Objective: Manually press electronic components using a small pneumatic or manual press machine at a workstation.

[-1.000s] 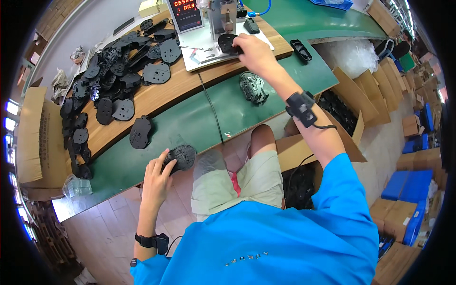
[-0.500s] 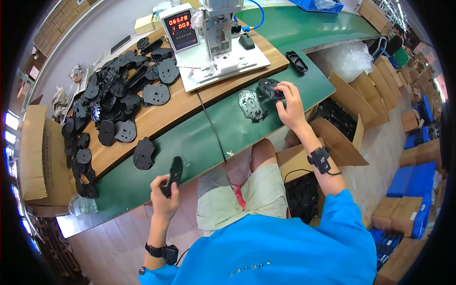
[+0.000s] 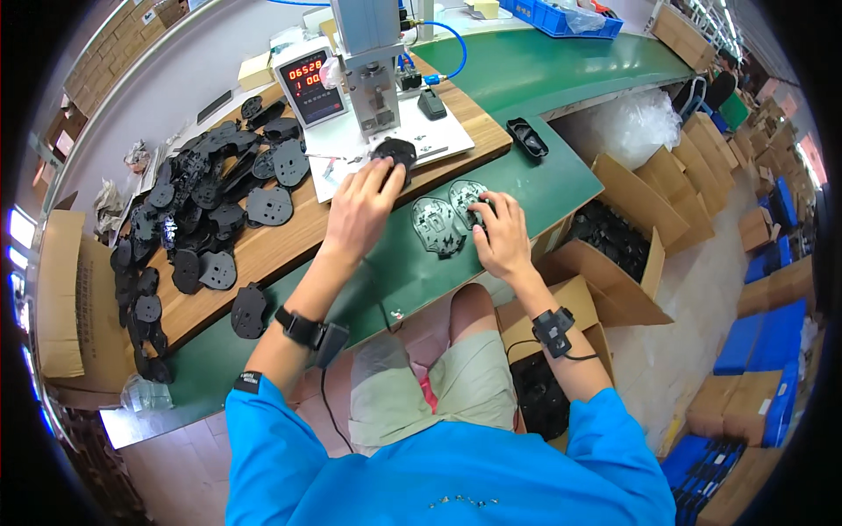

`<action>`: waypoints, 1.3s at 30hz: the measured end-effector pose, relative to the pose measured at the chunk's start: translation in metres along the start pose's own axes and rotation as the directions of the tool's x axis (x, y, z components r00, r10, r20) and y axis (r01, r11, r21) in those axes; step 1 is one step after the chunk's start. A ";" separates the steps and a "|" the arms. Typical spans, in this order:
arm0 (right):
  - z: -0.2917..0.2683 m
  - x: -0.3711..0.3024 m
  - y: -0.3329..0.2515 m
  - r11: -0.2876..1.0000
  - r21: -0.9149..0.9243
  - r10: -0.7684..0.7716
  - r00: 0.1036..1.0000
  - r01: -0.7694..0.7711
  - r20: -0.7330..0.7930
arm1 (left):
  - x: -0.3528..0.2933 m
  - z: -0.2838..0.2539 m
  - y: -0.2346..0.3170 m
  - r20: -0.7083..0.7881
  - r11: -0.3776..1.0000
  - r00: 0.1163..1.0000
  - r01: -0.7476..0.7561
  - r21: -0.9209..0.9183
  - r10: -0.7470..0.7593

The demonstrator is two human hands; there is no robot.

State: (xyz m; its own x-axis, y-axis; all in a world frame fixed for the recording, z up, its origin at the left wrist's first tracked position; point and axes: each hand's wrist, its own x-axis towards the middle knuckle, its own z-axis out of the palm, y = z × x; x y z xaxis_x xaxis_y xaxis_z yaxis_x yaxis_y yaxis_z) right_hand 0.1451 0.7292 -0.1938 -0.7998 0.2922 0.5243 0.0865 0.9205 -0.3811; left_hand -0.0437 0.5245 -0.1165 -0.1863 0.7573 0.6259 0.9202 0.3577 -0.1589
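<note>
Just left of upper centre in the head view, the left hand (image 3: 358, 209), nearer the press (image 3: 372, 98) than the right hand (image 3: 503, 238), holds a black shell (image 3: 396, 152) ahead of it by the front edge of the white base (image 3: 449, 137), while the right's bent fingers touch a grey shell (image 3: 464, 195) on the green table (image 3: 561, 180), grip unclear.

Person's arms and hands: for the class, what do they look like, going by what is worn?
Blue short sleeves, with a small dark tag at the left hem. Each forearm has a boxy black strapped-on device. Left hand and right hand are gloveless.
</note>
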 end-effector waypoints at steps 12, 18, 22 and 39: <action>0.000 0.002 0.004 0.999 0.032 0.018 1.000 -0.017 -0.017 | 0.023 0.036 0.010 0.025 0.975 0.985 0.163 0.151 -0.168; -0.002 0.003 0.003 0.999 0.039 0.016 1.000 -0.015 -0.020 | 0.023 0.034 0.013 0.107 0.973 0.974 0.186 0.140 -0.201; -0.001 0.002 0.002 0.999 0.036 0.018 1.000 -0.017 -0.017 | 0.020 0.032 0.015 0.107 0.976 0.975 0.182 0.123 -0.195; -0.003 0.002 0.000 1.000 0.025 0.013 1.000 -0.013 -0.010 | 0.019 0.029 0.020 0.112 0.975 0.975 0.178 0.133 -0.193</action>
State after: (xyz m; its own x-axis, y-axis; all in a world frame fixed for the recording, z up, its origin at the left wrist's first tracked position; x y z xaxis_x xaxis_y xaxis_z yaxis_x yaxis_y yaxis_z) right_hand 0.1448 0.7304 -0.1906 -0.7926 0.3066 0.5270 0.0814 0.9098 -0.4069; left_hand -0.0390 0.5616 -0.1301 -0.3978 0.7305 0.5550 0.8183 0.5561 -0.1455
